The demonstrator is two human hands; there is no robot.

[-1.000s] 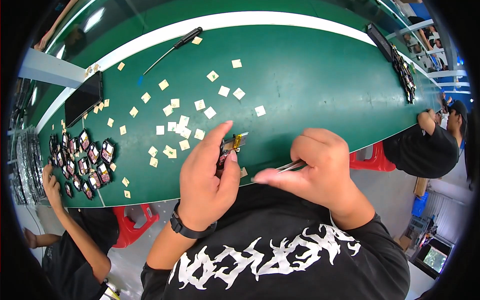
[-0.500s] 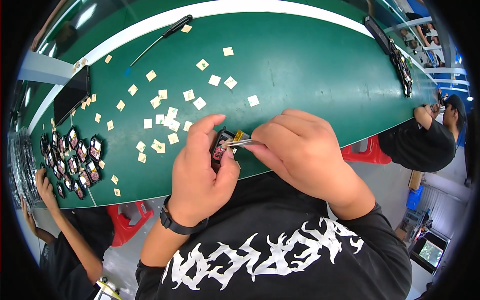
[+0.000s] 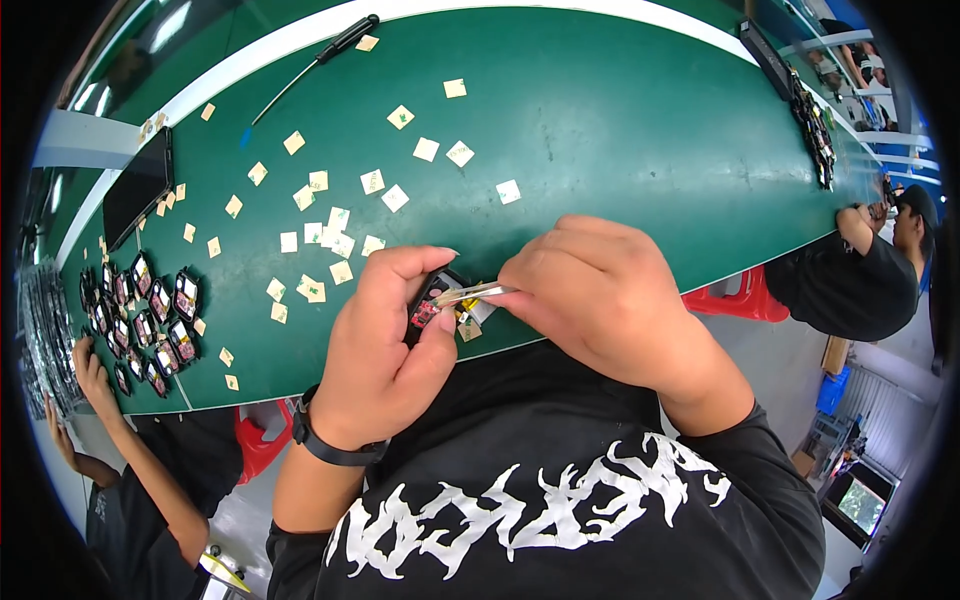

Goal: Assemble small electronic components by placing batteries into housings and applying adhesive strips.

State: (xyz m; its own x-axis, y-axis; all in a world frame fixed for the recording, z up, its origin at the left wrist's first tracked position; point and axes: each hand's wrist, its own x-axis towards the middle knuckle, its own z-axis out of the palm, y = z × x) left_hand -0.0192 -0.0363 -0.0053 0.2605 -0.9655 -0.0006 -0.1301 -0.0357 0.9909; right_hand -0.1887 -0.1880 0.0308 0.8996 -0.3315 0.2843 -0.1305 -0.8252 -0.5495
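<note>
My left hand (image 3: 375, 350) is closed round a small black device housing (image 3: 414, 322), thumb along its near side and index finger over its far end. A reddish circuit board (image 3: 426, 312) shows inside the housing. Pinched in my right hand (image 3: 605, 295) are metal tweezers (image 3: 480, 291), their tips over the board close to my left thumb. Just under the tweezers a silver piece with yellow tape (image 3: 481, 309) sticks out beside the housing; whether it is attached cannot be made out. The exact contact of the tips is too small to see.
Pale square paper pieces (image 3: 339, 219) lie scattered on the green table (image 3: 600, 120). A screwdriver (image 3: 318, 64) and a dark flat screen (image 3: 140, 190) are farther off. Several similar open housings (image 3: 145, 328) cluster at left, beside another person's hand (image 3: 92, 375). Another person (image 3: 845, 280) sits at right.
My left hand and the housing have shifted slightly left and nearer to me. The silver piece with yellow tape now sits lower, below the tweezers rather than above them.
</note>
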